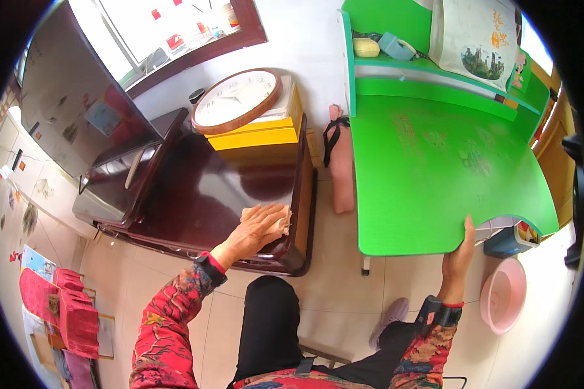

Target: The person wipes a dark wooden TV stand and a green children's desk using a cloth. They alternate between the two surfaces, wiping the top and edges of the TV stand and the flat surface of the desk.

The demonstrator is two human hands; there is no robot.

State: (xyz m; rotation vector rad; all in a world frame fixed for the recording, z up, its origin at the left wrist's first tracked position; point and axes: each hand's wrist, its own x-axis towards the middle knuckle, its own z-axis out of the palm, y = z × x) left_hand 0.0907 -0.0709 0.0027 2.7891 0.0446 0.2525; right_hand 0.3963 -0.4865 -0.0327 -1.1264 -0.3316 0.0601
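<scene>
My left hand (250,233) lies palm down over a folded beige cloth (286,224). The cloth rests on the glossy dark-red top of a wooden cabinet (190,194), near its front right corner. At the right, my right hand (457,257) grips the front edge of a green desk (409,194). Its thumb lies on the desktop, while the other fingers are mostly hidden below. Worn printing and scuffs mark the green surface.
A round wall clock (238,99) leans on yellow boxes (258,136) at the cabinet's back. A television (87,92) stands to the left. Between cabinet and desk is a pink wrapped bundle (341,170). A pink basin (503,296) stands at the lower right.
</scene>
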